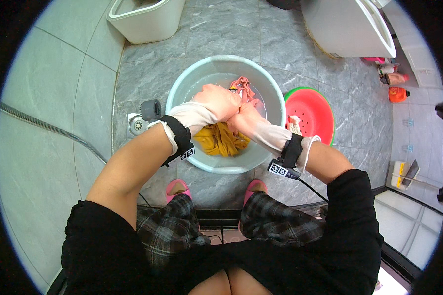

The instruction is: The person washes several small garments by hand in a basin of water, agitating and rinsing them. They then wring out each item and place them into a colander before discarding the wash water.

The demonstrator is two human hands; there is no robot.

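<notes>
My left hand [217,100] and my right hand [245,116], in pale pink and white gloves, meet over a light-blue plastic basin [227,169] of water. Both are curled closed, with the fingers mostly hidden. A bunched mustard-yellow cloth [221,142] gathers up into folds just below them, and they appear to grip it. Behind my hands, a wet pink cloth [245,88] with a dark and yellow patch lies in the basin. Black straps with small coded tags circle both wrists.
Right of the basin stands a red colander [317,114] with a green rim and a white cloth [294,124] inside. A floor drain [136,124] with a grey cover [150,110] lies left. A metal shower hose [59,131] runs along the left wall. Bottles [398,94] line the right wall.
</notes>
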